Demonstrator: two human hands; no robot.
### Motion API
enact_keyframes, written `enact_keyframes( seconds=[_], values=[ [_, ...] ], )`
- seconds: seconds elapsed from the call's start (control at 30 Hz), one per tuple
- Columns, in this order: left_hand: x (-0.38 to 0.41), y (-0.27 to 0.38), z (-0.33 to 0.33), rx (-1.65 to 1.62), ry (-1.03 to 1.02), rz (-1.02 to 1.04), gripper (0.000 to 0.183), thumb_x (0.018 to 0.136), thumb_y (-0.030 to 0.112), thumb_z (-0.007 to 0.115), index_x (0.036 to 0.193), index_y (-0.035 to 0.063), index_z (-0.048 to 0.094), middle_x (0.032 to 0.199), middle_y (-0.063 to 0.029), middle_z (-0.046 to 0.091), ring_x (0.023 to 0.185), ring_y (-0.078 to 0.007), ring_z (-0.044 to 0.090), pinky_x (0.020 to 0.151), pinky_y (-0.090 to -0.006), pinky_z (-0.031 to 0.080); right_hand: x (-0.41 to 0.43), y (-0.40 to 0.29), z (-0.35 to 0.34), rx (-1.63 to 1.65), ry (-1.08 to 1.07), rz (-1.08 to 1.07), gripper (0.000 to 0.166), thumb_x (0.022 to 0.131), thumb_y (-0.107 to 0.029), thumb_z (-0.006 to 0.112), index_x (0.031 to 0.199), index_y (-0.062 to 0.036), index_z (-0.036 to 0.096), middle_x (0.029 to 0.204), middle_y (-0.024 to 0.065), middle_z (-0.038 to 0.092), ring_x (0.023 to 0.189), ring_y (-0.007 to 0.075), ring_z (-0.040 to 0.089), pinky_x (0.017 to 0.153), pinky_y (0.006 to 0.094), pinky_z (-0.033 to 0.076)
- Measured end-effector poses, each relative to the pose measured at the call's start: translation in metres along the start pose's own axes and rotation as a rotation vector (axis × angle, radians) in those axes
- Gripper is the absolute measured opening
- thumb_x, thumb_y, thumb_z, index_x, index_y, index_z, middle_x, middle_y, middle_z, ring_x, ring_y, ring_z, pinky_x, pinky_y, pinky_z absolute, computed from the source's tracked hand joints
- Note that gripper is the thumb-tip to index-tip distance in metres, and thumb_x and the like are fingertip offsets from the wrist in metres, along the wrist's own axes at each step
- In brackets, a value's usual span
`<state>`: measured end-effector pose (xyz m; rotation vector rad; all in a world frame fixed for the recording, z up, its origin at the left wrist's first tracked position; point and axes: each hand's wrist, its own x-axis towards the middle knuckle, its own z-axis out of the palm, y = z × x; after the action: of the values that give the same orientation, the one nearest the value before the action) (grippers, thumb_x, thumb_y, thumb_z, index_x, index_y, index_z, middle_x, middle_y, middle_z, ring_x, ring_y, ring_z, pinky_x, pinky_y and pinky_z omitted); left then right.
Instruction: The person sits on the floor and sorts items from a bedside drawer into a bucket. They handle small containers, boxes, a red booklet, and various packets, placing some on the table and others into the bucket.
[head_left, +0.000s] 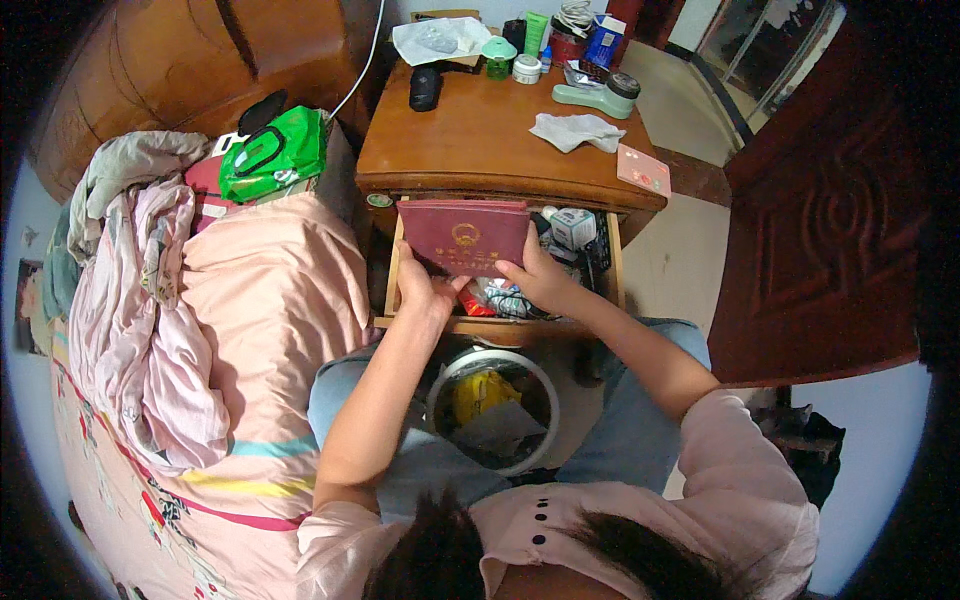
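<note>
Both my hands hold a dark red booklet (466, 238) with a gold emblem and gold writing on its cover; red edges along its top suggest more than one booklet stacked. My left hand (424, 283) grips its lower left corner, the fingers partly underneath. My right hand (541, 276) holds the right edge, thumb on the cover. Beneath the booklet is the pulled-out drawer (616, 262) of a wooden nightstand (480, 142). Inside the drawer, a small white and teal box (573, 228), a red packet (474, 303) and plastic-wrapped items show; the booklet hides the rest.
On the nightstand top lie a crumpled tissue (576, 133), a pink booklet (643, 171), a pale green handled brush (596, 97) and several jars. A round waste bin (553, 405) stands below the drawer. To the left is a bed with clothes (165, 337) and a green packet (274, 154).
</note>
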<state>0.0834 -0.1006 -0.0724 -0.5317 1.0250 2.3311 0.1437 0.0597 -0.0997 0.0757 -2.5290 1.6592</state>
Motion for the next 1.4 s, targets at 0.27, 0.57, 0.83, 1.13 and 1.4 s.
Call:
enact_keyframes(
  seconds=[0.27,0.57,0.83,1.13,1.4],
  values=[
    [0.043,0.051,-0.016,-0.220,0.026,0.214,0.042,0.095,0.047,0.027,0.108,0.0113,0.043,0.097,-0.0067,0.048,0.092,-0.0227,0.050,0.088,-0.0469,0.041,0.100,-0.032,-0.002,0.540,0.078,0.055,0.040,0.088,-0.002,0.046,0.125,-0.0013,0.031,0.104,0.0130,0.057,0.076,0.0194,0.063,0.056,0.0285,0.053],
    [0.042,0.107,-0.040,-0.316,0.165,0.334,0.019,0.091,0.027,0.037,0.095,0.0087,0.040,0.097,-0.0086,0.047,0.094,-0.0221,0.048,0.087,-0.0412,0.041,0.181,-0.020,-0.013,-0.872,0.435,0.026,0.032,0.087,-0.032,0.054,0.096,-0.0009,0.057,0.079,0.0167,0.065,0.063,0.0286,0.064,0.052,0.0357,0.049],
    [0.036,0.106,-0.032,-0.278,0.132,0.324,0.019,0.089,0.020,0.038,0.091,0.0041,0.049,0.104,-0.0119,0.050,0.102,-0.0268,0.050,0.088,-0.0447,0.043,0.064,0.025,0.034,-0.991,-0.390,-0.422,0.025,0.082,-0.010,0.051,0.106,-0.0143,0.058,0.095,0.0090,0.054,0.092,0.0248,0.056,0.071,0.0337,0.049],
    [0.033,0.093,-0.023,-0.128,0.043,0.218,0.018,0.088,0.017,0.044,0.101,0.0103,0.054,0.095,-0.0028,0.055,0.089,-0.0166,0.053,0.082,-0.0321,0.044,0.048,0.012,0.013,-0.415,0.017,-0.222,0.033,0.074,-0.015,0.067,0.103,-0.0010,0.057,0.093,0.0085,0.057,0.084,0.0192,0.057,0.066,0.0285,0.048],
    [0.017,0.046,0.001,0.444,-0.269,0.015,0.029,0.090,0.026,0.049,0.112,0.0086,0.056,0.102,-0.0013,0.058,0.092,-0.0115,0.054,0.081,-0.0295,0.046,0.030,0.010,-0.018,1.098,-0.300,0.421,0.037,0.092,-0.035,0.048,0.118,-0.0104,0.046,0.113,0.0063,0.058,0.093,0.0149,0.055,0.079,0.0313,0.043]
  ],
)
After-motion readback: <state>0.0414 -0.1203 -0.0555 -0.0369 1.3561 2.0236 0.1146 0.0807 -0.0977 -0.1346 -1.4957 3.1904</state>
